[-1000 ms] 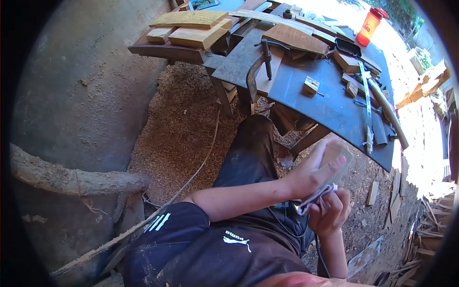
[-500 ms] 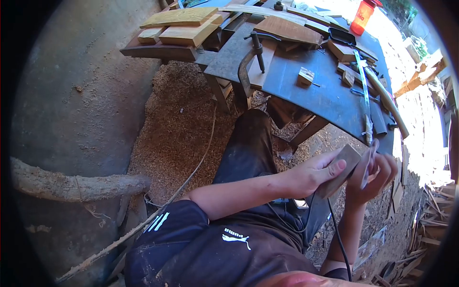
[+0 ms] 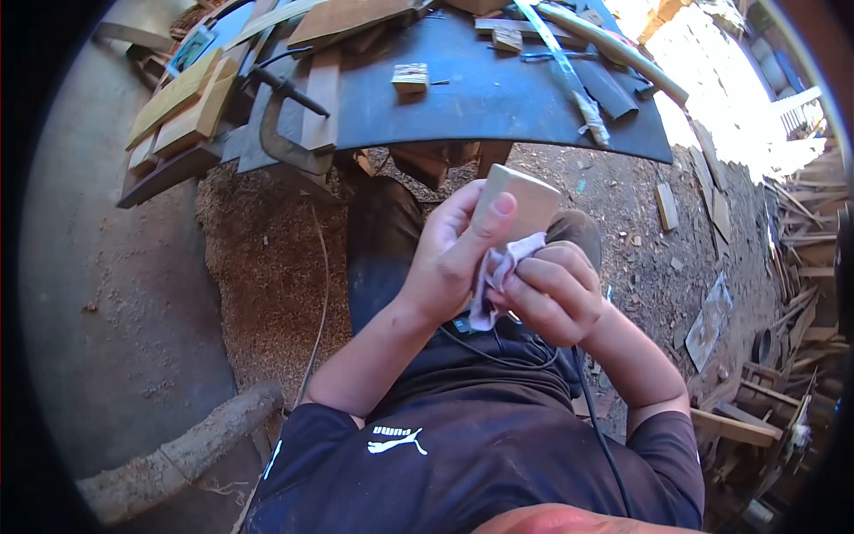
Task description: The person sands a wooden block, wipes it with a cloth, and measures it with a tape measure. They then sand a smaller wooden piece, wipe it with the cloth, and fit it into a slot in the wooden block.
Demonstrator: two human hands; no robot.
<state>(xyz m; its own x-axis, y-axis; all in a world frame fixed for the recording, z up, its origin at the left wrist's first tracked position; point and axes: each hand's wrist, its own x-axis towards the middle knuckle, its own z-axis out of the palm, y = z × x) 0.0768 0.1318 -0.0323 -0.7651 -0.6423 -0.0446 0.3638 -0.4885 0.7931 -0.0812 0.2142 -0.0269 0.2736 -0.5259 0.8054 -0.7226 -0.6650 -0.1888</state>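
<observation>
My left hand (image 3: 454, 254) grips a flat pale wooden block (image 3: 531, 203), thumb on its near face and fingers behind. The block stands tilted above my lap, its upper end pointing toward the bench. In my closed right hand (image 3: 560, 289) is a crumpled pale pink cloth (image 3: 500, 276), bunched out between the fingers. The cloth is against or just beside the block's lower end; exact contact is hidden by my fingers.
Ahead stands a dark workbench (image 3: 498, 116) with a C-clamp (image 3: 289, 133), a small wood cube (image 3: 410, 78), stacked boards (image 3: 182, 111) and a plastic-wrapped strip (image 3: 569, 80). A black cable (image 3: 605, 445) hangs over my body. Scrap wood (image 3: 809, 258) lies right; a log (image 3: 178, 454) lies left.
Both hands, with the block and the cloth, have moved left and nearer the middle of the view. The block's pale face now shows. My view has turned right and downward.
</observation>
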